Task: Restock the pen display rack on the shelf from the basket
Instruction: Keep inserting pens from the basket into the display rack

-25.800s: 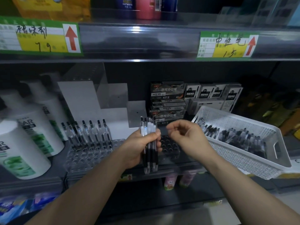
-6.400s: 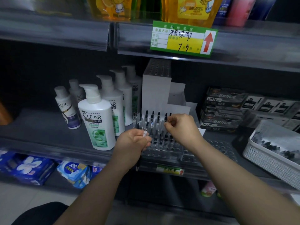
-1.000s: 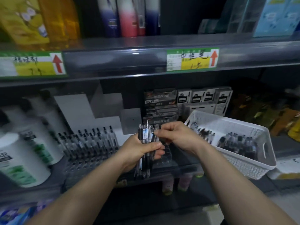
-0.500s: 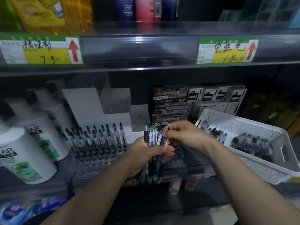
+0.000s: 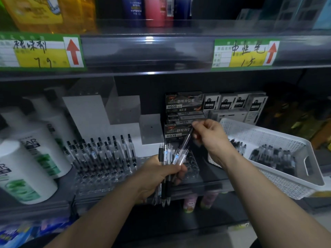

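Note:
My left hand grips a bundle of pens upright in front of the shelf edge. My right hand pinches the top of a single pen, which slants down-left into the bundle. The clear pen display rack sits on the shelf to the left, its back rows filled with several standing pens and its front holes bare. A second clear holed section lies right behind the bundle. The white basket on the right holds several more pens.
White shampoo bottles stand at the left of the rack. Stepped white risers rise behind it. Stacked pen boxes fill the back. The upper shelf rail with price tags overhangs everything.
My right hand has risen and moved right, drawing one pen up out of the bundle. The left hand keeps its hold on the bundle, and the view has shifted slightly.

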Available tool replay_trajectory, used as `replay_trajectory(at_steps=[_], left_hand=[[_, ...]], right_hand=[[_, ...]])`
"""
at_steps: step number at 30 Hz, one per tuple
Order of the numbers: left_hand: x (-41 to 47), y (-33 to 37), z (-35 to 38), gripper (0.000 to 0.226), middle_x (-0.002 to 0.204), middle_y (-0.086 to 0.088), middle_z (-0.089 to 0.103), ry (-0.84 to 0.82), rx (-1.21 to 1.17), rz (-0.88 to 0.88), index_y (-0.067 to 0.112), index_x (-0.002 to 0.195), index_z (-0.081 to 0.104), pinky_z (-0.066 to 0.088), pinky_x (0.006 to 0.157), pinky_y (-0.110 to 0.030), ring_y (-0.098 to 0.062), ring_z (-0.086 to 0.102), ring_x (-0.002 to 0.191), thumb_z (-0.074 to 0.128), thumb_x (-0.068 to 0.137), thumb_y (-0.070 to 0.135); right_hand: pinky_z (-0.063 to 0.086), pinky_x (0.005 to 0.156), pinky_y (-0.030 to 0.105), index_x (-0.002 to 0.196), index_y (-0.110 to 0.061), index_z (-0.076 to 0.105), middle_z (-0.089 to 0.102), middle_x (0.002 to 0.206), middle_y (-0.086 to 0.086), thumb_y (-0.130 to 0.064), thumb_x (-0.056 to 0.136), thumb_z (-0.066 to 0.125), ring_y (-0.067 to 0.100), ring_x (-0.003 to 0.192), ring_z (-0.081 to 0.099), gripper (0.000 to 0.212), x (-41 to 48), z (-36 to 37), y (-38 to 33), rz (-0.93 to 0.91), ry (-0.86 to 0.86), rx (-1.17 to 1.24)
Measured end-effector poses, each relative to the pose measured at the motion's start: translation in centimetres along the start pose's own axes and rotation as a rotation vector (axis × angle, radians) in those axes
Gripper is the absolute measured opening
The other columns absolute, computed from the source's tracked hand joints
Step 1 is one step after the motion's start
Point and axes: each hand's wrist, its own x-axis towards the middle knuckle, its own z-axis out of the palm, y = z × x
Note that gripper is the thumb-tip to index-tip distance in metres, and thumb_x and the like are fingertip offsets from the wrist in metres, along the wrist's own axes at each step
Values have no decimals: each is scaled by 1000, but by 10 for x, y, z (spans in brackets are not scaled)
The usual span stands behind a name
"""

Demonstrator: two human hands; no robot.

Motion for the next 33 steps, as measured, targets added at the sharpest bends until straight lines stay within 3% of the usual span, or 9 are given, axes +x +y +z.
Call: replay_trajectory(at_steps=[5,8,13,17,19,23,27,30,33], left_hand=[[7,2,-6,37,76,-12,69,109,51,2,-13,110,59,54,60,-26,-16,64,66,72,82,6],[12,4,-9,27,70,-9,64,172,23,1,-10,111,62,54,58,-25,-15,61,62,66,87,4],[16,12,-13,24,75,-6,61,202,-172,13,3,109,68,51,80,-33,-17,58,68,65,90,18],[19,16,-15,33,76,-8,63,207,-289,16,-5,111,62,55,71,-33,-18,61,68,65,89,20],[20,16,-14,30,76,-7,63,197,-296,15,-3,106,63,55,70,-31,-17,62,67,65,89,21],[21,17,-10,25,74,-7,64,175,-243,-12,2,94,66,55,73,-35,-20,62,70,68,88,26],[18,20,-7,26,94,-11,74,126,-206,-3,0,102,70,59,72,-34,-23,72,87,64,91,23],[14,22,-3,26,100,-16,74,81,-200,7,-4,108,65,58,58,-27,-21,74,81,61,93,17],[13,18,-1,19,90,-17,72,36,-114,16,-4,99,65,61,69,-38,-25,71,79,60,94,14]], right_hand=[[55,64,25,88,-13,55,61,65,-1,-10,95,54,11,58,60,7,-3,-4,-3,-110,113,109],[57,65,24,88,-9,55,66,70,7,1,92,53,15,62,67,12,-7,-9,-4,-143,103,183],[58,70,26,81,-7,57,66,66,7,13,85,57,25,70,69,20,-18,-9,1,-83,-129,62],[48,92,53,79,-8,63,53,56,2,11,76,68,28,71,51,20,-22,-7,13,-8,-392,-175],[47,89,58,79,-12,67,54,55,1,4,73,73,26,69,48,18,-24,-8,14,-4,-480,-260],[45,73,41,80,-16,71,65,70,16,0,75,75,26,70,54,17,-27,-6,10,-10,-593,-367],[49,75,35,76,-15,73,70,73,7,1,77,73,21,73,60,16,-27,-6,7,-1,-630,-449],[51,79,31,77,-10,69,71,71,-3,8,81,65,22,82,65,19,-23,-12,4,10,-547,-386],[47,75,33,86,-12,66,59,80,14,3,87,60,23,75,52,16,-17,-15,4,-17,-366,-342]])
